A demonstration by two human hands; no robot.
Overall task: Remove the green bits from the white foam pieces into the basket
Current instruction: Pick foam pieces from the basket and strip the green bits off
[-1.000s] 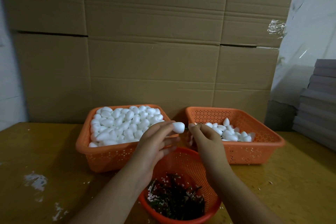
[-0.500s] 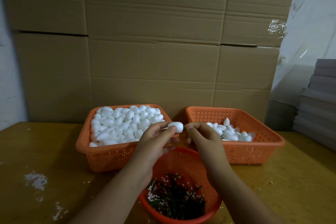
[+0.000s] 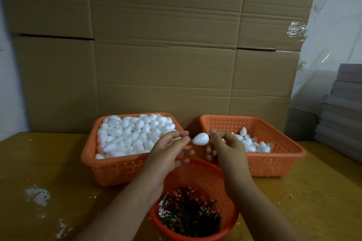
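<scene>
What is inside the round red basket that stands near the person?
The round red basket holds a pile of dark green bits mixed with small white foam crumbs. The two forearms cover its left and right edges, so whatever lies there is hidden.

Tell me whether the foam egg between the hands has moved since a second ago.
Barely: the foam egg has edged slightly right, staying over the gap between the full left basket and the right basket.

Both hands (image 3: 168,148) (image 3: 228,147) pinch a foam egg (image 3: 200,139) above the round basket (image 3: 207,174).
</scene>
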